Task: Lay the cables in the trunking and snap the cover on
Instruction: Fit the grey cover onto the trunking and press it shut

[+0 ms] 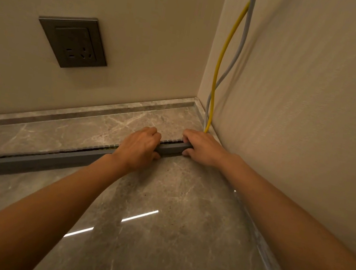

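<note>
1. so the grey trunking (35, 159) runs along the marble floor (158, 225) at the foot of the skirting tile (61, 130), from the left edge of the view over to the room corner. both hands are parked on its corner end.
2. the left hand (140, 145) is curled over the top of the channel, fingers wrapped onto the far side and thumb tucked on the near face. the right hand (203, 147) pinches the very end piece, fingertips over the top edge and thumb underneath in front. both are closed on the trunking, not loose.
3. the yellow cable (222, 55) and the grey cable (238, 51) drop down the corner and vanish right behind the right hand's fingers, so they probably feed into the channel there. can't tell how far they run inside it.
4. whether a cover is already on is hard to call. a dark slot with a toothed edge shows between the hands, so it looks like it's at least partly open there.
5. tip for this bit: press the cables flat to the bottom before closing, work from the corner outward, and keep fingertips clear of the lip so nothing gets nipped.
</note>
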Motion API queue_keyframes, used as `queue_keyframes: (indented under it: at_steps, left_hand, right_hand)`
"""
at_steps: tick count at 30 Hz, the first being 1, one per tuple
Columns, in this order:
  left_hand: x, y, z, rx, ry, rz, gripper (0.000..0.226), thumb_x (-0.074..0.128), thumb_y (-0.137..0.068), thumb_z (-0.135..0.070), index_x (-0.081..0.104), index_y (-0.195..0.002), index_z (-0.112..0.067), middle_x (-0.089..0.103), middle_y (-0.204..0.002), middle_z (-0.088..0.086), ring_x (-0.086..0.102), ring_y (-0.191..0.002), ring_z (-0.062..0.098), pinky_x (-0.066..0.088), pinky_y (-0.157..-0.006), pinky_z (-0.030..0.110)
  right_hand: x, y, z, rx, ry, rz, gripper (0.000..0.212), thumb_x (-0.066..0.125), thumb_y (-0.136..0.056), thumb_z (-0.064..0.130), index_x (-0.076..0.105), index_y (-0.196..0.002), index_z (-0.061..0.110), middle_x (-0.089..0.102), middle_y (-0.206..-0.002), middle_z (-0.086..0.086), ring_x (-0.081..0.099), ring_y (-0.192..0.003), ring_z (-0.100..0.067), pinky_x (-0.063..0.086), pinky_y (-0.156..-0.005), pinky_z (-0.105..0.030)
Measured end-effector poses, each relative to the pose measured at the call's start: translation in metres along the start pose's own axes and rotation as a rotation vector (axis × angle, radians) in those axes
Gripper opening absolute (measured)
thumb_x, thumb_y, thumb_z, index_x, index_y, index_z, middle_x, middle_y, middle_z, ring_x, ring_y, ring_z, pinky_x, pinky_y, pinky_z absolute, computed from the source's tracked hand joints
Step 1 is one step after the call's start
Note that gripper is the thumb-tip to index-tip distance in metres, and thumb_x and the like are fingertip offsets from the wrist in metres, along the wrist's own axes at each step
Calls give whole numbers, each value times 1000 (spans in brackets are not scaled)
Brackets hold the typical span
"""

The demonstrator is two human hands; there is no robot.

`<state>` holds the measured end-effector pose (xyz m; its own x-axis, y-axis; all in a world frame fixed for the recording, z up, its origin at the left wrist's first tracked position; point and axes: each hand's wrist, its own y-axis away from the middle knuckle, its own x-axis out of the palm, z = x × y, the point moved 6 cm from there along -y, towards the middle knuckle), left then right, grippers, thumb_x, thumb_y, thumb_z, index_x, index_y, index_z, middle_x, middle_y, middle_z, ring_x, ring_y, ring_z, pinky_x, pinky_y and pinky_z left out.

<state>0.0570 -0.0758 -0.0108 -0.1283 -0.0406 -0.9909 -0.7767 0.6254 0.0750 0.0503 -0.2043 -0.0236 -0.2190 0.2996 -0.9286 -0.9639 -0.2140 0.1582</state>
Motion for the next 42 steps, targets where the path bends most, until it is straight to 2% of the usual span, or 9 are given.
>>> queue_keyframes:
  at_steps: [4, 8, 12, 15, 18, 23, 29, 33, 42]
  left_hand:
    - [-4, -4, 4, -43, 98, 45, 22, 62, -87, -17, 56, -102, -3, 58, -112, 15, 52, -96, 25, 41, -77, 30]
    - [-7, -8, 4, -62, 128, 79, 19, 64, -85, -14, 59, -99, -2, 57, -111, 14, 42, -83, 16, 36, -70, 24]
    - [-6, -4, 5, -79, 138, 76, 23, 63, -86, -21, 61, -98, -2, 55, -115, 13, 52, -92, 23, 42, -76, 29]
    - [-2, -3, 7, -85, 147, 144, 26, 61, -87, -25, 63, -96, -1, 57, -117, 15, 55, -102, 29, 47, -83, 36]
    - [0, -3, 3, -52, 91, 189, 27, 58, -89, -22, 62, -105, 0, 55, -122, 14, 55, -106, 29, 47, -87, 37]
    - [-2, 0, -2, -15, 22, 124, 27, 55, -90, -17, 60, -110, 1, 56, -119, 16, 57, -104, 29, 48, -86, 37]
    - [-11, -4, 4, -30, 114, 92, 21, 58, -89, -14, 62, -104, 1, 63, -110, 18, 57, -101, 30, 46, -85, 36]
    - [-10, -4, 5, -20, 114, 72, 19, 59, -89, -15, 59, -103, -2, 59, -112, 16, 55, -100, 29, 45, -83, 35]
    - [-9, 0, -5, 1, 29, 69, 22, 57, -90, -14, 55, -108, -2, 55, -116, 15, 53, -102, 27, 45, -84, 33]
  right_hand:
    - [1, -1, -3, 37, -60, 4, 26, 62, -83, 15, 36, -82, 16, 58, -95, -9, 52, -85, -24, 34, -69, -30]
    - [-2, -1, -3, 58, -96, 19, 24, 63, -83, 18, 39, -84, 16, 51, -92, -4, 46, -85, -18, 33, -71, -30]
    - [-3, -1, -2, 64, -82, 20, 20, 68, -80, 23, 53, -82, 9, 59, -95, -11, 51, -87, -23, 39, -71, -33]
    - [-1, -2, 0, 35, -42, 58, 29, 71, -76, 28, 64, -87, 2, 63, -108, -14, 56, -99, -29, 48, -86, -40]
    - [-1, -3, 0, 35, -32, 61, 23, 71, -76, 25, 68, -86, 5, 64, -112, -13, 56, -104, -28, 48, -90, -41]
    - [-2, -2, -1, 74, -41, -1, 15, 70, -76, 20, 66, -79, 6, 67, -109, -14, 59, -100, -27, 49, -90, -41]
    - [-10, -3, -2, 116, -89, -36, 21, 66, -80, 23, 62, -94, 7, 65, -102, -13, 58, -96, -26, 43, -78, -32]
    - [-9, -1, 1, 85, -97, -17, 25, 64, -82, 22, 54, -98, 7, 62, -106, -13, 55, -98, -27, 42, -80, -36]
    - [-4, 3, 3, 55, -51, -10, 29, 66, -81, 21, 38, -85, 17, 49, -90, -1, 47, -86, -20, 36, -71, -31]
